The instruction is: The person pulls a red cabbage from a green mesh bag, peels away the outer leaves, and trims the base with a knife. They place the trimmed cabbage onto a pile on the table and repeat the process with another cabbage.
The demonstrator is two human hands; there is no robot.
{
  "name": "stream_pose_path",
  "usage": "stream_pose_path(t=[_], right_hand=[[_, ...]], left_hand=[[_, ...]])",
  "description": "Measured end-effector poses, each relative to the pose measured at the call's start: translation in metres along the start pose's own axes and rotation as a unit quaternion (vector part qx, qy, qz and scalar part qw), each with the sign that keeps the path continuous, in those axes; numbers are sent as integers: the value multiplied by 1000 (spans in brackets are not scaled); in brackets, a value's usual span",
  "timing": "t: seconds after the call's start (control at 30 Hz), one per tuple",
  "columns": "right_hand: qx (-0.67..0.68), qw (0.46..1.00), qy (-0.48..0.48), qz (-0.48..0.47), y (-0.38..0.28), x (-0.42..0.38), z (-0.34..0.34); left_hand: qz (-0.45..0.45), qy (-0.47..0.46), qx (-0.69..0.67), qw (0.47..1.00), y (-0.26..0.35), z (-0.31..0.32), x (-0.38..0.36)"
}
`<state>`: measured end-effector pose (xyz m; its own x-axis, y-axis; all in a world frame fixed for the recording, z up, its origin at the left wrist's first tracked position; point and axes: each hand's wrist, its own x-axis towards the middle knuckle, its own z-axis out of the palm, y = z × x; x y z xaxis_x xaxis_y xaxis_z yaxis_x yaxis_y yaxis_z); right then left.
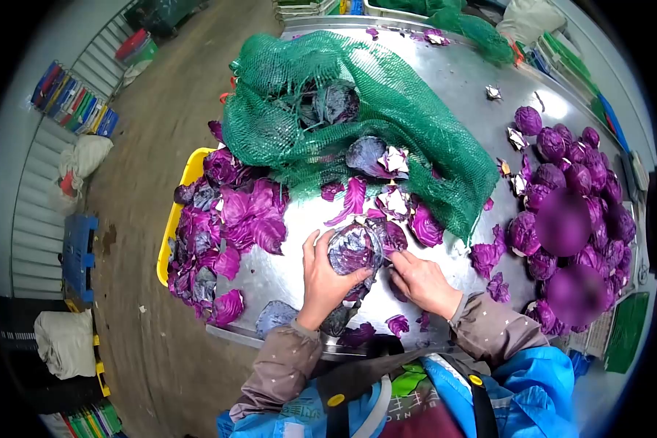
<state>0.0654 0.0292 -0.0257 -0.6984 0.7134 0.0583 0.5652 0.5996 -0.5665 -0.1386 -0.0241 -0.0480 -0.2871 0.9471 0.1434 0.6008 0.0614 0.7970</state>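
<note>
My left hand is wrapped round a red cabbage with dark outer leaves, just above the metal table. Close against the cabbage's right side, my right hand is closed, its fingers curled; what they grip is hidden. A large green mesh bag lies beyond both hands, with a dark cabbage showing at its torn opening. In front of the bag sits another cabbage with a pale cut stem. Loose purple leaves and pale stem pieces lie around my hands.
At the left edge, a yellow crate is heaped with purple leaves. Many trimmed red cabbages are piled on the right of the metal table. Stacked coloured crates stand by the left wall, near a blue pallet.
</note>
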Motion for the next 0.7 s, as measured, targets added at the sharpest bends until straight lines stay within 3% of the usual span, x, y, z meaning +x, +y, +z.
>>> stream_pose_path(t=[0.37,0.43,0.47,0.5,0.57,0.63,0.7], right_hand=[[-176,984,-22,-20,34,25,16],[-164,984,-69,6,41,39,16],[-128,983,-112,61,47,47,19],[-91,978,-151,116,53,55,24],[-47,968,-206,133,59,60,19],[-21,976,-206,70,71,59,15],[-21,980,-193,34,65,59,9]], left_hand=[[32,16,32,999,5,11,7],[-12,25,24,999,4,18,11],[81,24,47,995,13,21,4],[93,6,91,991,23,25,-7],[101,7,102,990,20,23,-24],[44,-7,-35,998,-8,6,-34],[82,-17,-22,996,-29,-15,-46]])
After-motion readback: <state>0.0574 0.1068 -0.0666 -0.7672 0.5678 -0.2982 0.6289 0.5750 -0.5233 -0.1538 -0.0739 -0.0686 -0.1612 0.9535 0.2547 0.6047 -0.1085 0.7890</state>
